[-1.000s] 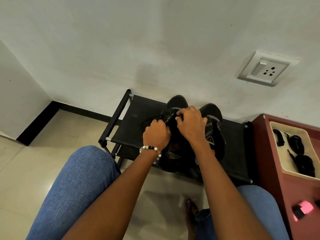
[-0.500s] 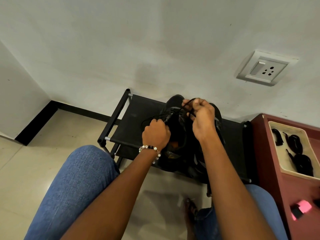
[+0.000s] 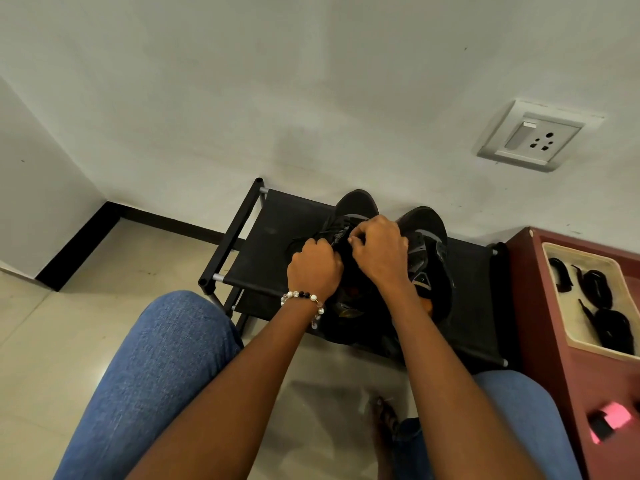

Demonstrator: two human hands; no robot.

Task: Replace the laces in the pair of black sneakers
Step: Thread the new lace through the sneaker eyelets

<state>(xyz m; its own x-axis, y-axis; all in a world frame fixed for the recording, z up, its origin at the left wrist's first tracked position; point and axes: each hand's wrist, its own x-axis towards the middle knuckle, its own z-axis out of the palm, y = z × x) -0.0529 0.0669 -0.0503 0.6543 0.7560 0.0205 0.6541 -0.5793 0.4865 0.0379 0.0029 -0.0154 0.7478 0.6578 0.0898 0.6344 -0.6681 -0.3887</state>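
Two black sneakers stand side by side on a low black shoe rack (image 3: pixel 270 230), toes toward the wall. My left hand (image 3: pixel 313 268), with a bead bracelet at the wrist, has its fingers curled on the left side of the left sneaker (image 3: pixel 356 206). My right hand (image 3: pixel 379 249) pinches the black lace (image 3: pixel 334 232) over that shoe's eyelets. The right sneaker (image 3: pixel 429 237) sits beside it, partly behind my right hand. A loop of lace lies on the rack to the left of the shoe.
A dark red cabinet (image 3: pixel 540 341) stands at the right, with a cream tray (image 3: pixel 554 258) on top holding several coiled black laces (image 3: pixel 597 282). A pink and black item (image 3: pixel 609 419) lies on the cabinet. My knees in blue jeans flank the rack. A wall socket (image 3: pixel 535 135) is above.
My right hand had lifted the lace up toward the toes half a second ago; it has come back down over the eyelets. My left hand has barely moved.
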